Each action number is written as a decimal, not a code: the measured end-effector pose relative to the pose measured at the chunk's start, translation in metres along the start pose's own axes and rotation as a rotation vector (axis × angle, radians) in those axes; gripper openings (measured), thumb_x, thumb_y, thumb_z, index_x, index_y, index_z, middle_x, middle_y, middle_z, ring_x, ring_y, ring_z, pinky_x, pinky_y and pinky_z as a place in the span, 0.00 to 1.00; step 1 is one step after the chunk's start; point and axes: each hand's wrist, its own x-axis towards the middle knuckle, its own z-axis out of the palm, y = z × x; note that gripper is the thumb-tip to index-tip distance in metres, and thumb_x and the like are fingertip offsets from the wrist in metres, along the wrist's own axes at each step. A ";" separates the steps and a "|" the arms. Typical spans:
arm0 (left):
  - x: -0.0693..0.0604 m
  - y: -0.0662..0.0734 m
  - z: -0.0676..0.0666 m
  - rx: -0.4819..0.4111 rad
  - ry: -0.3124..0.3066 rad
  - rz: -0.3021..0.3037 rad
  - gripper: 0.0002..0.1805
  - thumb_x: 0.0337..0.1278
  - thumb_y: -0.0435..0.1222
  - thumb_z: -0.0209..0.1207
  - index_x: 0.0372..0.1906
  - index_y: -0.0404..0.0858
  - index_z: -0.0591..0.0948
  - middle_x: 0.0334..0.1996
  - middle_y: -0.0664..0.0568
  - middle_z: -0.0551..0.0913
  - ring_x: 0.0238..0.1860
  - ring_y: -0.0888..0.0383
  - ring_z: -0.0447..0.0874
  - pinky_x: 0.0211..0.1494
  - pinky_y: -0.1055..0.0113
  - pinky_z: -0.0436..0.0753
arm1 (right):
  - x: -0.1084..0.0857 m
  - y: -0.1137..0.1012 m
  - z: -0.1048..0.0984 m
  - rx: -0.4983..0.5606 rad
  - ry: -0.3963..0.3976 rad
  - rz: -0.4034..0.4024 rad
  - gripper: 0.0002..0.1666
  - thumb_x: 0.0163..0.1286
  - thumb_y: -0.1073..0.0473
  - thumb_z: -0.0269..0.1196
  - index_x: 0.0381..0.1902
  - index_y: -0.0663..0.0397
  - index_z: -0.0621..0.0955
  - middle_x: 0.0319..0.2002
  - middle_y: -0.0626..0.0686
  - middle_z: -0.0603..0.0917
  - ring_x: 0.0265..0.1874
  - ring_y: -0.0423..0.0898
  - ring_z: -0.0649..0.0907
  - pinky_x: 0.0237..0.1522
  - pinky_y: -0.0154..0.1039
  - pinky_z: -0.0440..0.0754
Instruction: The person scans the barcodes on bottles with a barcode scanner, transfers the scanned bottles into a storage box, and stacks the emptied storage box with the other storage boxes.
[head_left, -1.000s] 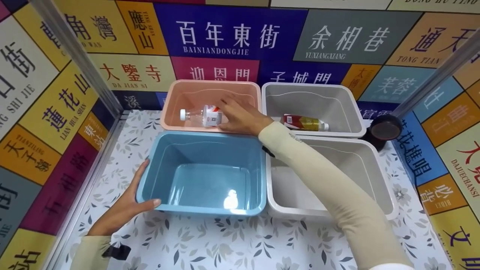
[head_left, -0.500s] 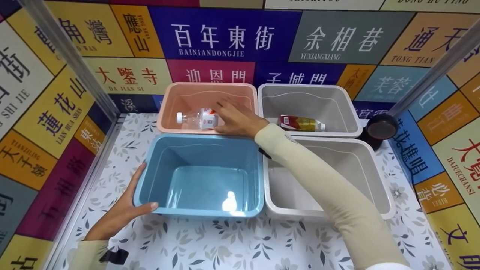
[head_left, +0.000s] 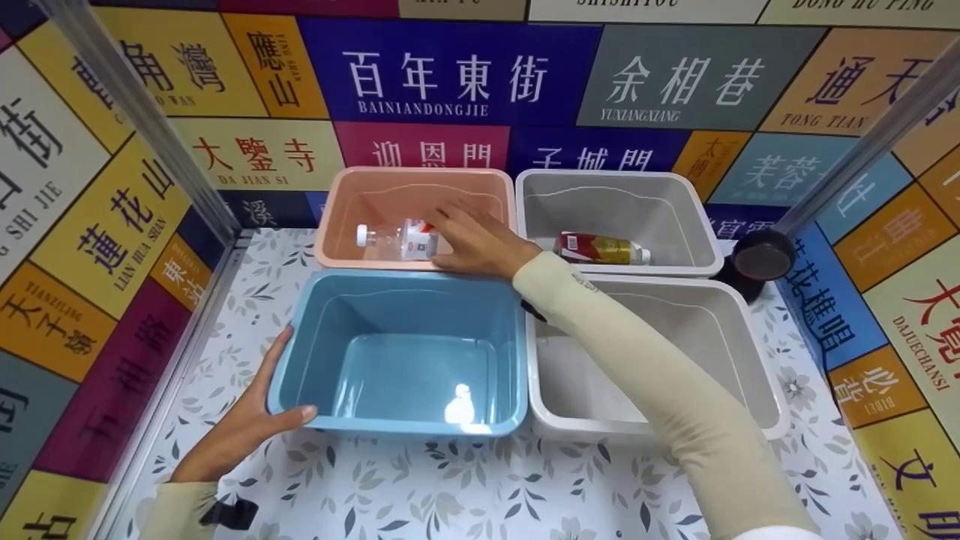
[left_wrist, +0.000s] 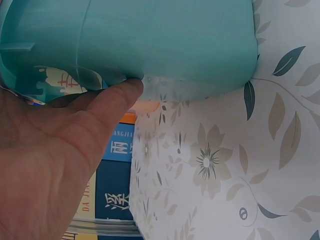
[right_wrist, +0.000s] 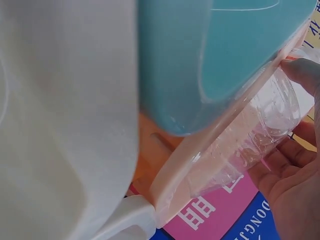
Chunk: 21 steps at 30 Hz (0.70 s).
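Note:
In the peach bin [head_left: 339, 217] at the back left, a clear plastic bottle [head_left: 421, 241] with a white cap and a red-and-white label lies on its side, cap to the left. My right hand [head_left: 480, 241] grips its base end. The right wrist view has the thumb on one side of the bottle [right_wrist: 277, 107] and fingers on the other. At the blue bin's [head_left: 397, 427] front left corner, my left hand [head_left: 244, 424] is spread, its fingers along the left wall and thumb against the front. The thumb [left_wrist: 117, 97] looks straight in the left wrist view.
A grey bin [head_left: 709, 255] at the back right contains a red-and-gold bottle [head_left: 600, 248] with a white cap. Another light grey bin [head_left: 776, 405] stands in front of it, partly covered by my right forearm. A dark round object [head_left: 763, 256] sits at the right. Printed panels surround the patterned tabletop [head_left: 450, 495].
The head view has shifted slightly. My right hand stays on the clear bottle, and my left hand stays at the blue bin's corner.

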 end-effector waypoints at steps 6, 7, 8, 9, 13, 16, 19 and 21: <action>-0.001 -0.001 0.000 -0.002 0.003 -0.010 0.62 0.72 0.46 0.69 0.87 0.81 0.35 0.90 0.51 0.24 0.87 0.27 0.30 0.74 0.14 0.47 | -0.006 -0.003 -0.003 -0.010 -0.043 0.012 0.40 0.76 0.45 0.71 0.77 0.59 0.76 0.74 0.61 0.78 0.77 0.58 0.73 0.83 0.52 0.64; -0.001 -0.001 0.000 -0.004 0.001 -0.010 0.62 0.72 0.46 0.69 0.87 0.81 0.35 0.90 0.51 0.24 0.87 0.27 0.31 0.75 0.15 0.48 | -0.007 -0.003 -0.004 -0.009 -0.046 0.008 0.39 0.77 0.45 0.71 0.77 0.59 0.76 0.74 0.61 0.78 0.78 0.58 0.73 0.84 0.52 0.63; 0.000 -0.001 0.000 -0.005 0.000 -0.008 0.62 0.72 0.46 0.69 0.87 0.81 0.35 0.90 0.51 0.24 0.87 0.27 0.31 0.75 0.15 0.48 | -0.009 -0.003 -0.005 -0.009 -0.046 0.004 0.39 0.77 0.45 0.70 0.77 0.59 0.76 0.74 0.61 0.78 0.77 0.58 0.73 0.84 0.52 0.63; 0.000 -0.001 0.000 -0.006 -0.001 -0.007 0.62 0.72 0.45 0.69 0.87 0.80 0.35 0.90 0.51 0.25 0.87 0.27 0.32 0.75 0.15 0.48 | -0.011 -0.003 -0.006 -0.005 -0.041 -0.005 0.38 0.77 0.45 0.71 0.76 0.58 0.77 0.73 0.61 0.78 0.76 0.57 0.74 0.83 0.51 0.65; 0.001 -0.001 0.000 -0.006 0.002 -0.006 0.62 0.72 0.45 0.69 0.88 0.78 0.34 0.90 0.51 0.25 0.87 0.28 0.31 0.75 0.14 0.47 | -0.018 -0.004 -0.010 0.005 -0.007 -0.048 0.36 0.77 0.46 0.71 0.75 0.57 0.78 0.69 0.59 0.80 0.71 0.55 0.78 0.79 0.50 0.72; 0.001 0.000 0.001 -0.003 0.003 -0.004 0.62 0.72 0.45 0.68 0.88 0.77 0.34 0.90 0.52 0.25 0.87 0.28 0.30 0.75 0.14 0.46 | -0.025 -0.004 -0.014 0.010 0.010 -0.071 0.36 0.77 0.46 0.72 0.76 0.56 0.78 0.67 0.58 0.81 0.68 0.54 0.79 0.76 0.49 0.75; 0.001 0.001 0.001 -0.006 0.003 -0.002 0.62 0.72 0.44 0.68 0.88 0.77 0.33 0.90 0.51 0.25 0.87 0.28 0.32 0.75 0.15 0.49 | -0.032 -0.005 -0.019 0.012 0.017 -0.082 0.36 0.77 0.47 0.73 0.75 0.57 0.78 0.66 0.58 0.81 0.68 0.54 0.79 0.76 0.49 0.76; 0.001 0.001 0.001 -0.008 0.005 -0.002 0.62 0.72 0.44 0.68 0.88 0.77 0.34 0.90 0.51 0.26 0.87 0.27 0.33 0.75 0.15 0.51 | -0.037 -0.005 -0.022 0.017 0.015 -0.081 0.36 0.77 0.47 0.72 0.75 0.59 0.78 0.66 0.58 0.81 0.68 0.54 0.79 0.76 0.49 0.76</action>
